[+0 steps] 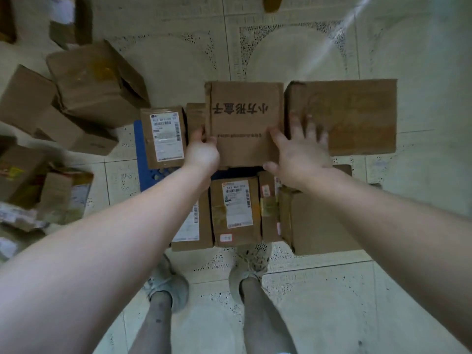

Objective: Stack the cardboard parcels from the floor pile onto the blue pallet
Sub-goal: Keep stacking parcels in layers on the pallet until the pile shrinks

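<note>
Parcels in the floor pile (97, 83), at least six, lie left. One blue pallet (143, 149) carries about eight. Left hand (203, 152) grips the printed parcel (245, 118), atop that stack; it looks light and stiff, best held by opposite edges. Right hand (301, 152) presses it, fingers spread flat.

Pale speckled floor tiles (293, 54) all round, my grey sneakers (251, 264) at six o'clock, blurred brown object (272, 3) cut off at twelve o'clock.
</note>
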`<state>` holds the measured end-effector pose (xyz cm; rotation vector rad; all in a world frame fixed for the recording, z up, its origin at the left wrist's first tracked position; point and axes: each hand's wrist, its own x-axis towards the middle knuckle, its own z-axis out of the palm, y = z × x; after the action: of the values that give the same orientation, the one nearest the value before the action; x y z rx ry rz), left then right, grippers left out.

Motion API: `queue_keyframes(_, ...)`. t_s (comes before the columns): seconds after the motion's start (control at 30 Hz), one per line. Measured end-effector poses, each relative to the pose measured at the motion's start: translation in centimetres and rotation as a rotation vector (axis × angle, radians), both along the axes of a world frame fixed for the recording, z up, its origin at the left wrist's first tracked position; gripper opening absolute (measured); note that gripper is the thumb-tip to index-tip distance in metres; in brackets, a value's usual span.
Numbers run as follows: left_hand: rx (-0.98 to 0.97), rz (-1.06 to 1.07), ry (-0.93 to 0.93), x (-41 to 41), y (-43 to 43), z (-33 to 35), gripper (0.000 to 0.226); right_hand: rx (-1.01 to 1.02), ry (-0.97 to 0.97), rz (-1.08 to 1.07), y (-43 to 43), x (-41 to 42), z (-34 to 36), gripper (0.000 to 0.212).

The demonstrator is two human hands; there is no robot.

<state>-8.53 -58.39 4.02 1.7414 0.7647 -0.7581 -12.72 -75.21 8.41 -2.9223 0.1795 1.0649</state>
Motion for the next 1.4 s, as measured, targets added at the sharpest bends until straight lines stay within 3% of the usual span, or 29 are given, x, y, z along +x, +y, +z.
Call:
queue_keyframes(0.27,-0.038,0.058,0.026,0.5,-1.2,-1.8,0.046,0.005,0.016,0.013,-0.4,-0.2,-1.8,0.070)
queue_keyframes(0.47,-0.040,-0.141,0.097,0.6,-0.4,-2.3,0.044,0.001,0.028,0.022,-0.4,-0.4,-1.9,0.064)
queue_keyframes(0.77,0.088,-0.289,0.070,0.8,4.8,1.7,0.070,-0.004,0.047,-0.032,1.0,0.7,1.0,0.071)
queue_keyframes(0.97,0.140,-0.308,-0.017,0.4,12.7,6.2,0.058,0.056,0.032,0.007,7.0,1.7,5.3,0.065)
queue_keyframes(1.07,0.199,-0.326,-0.046,-0.1,17.4,8.2,0.062,0.069,0.002,-0.003,11.7,1.6,6.7,0.066)
queue_keyframes(1.4,0.282,-0.388,-0.033,-4.4,44.4,12.5,0.066,0.162,0.123,-0.035,35.0,-2.0,8.6,0.066)
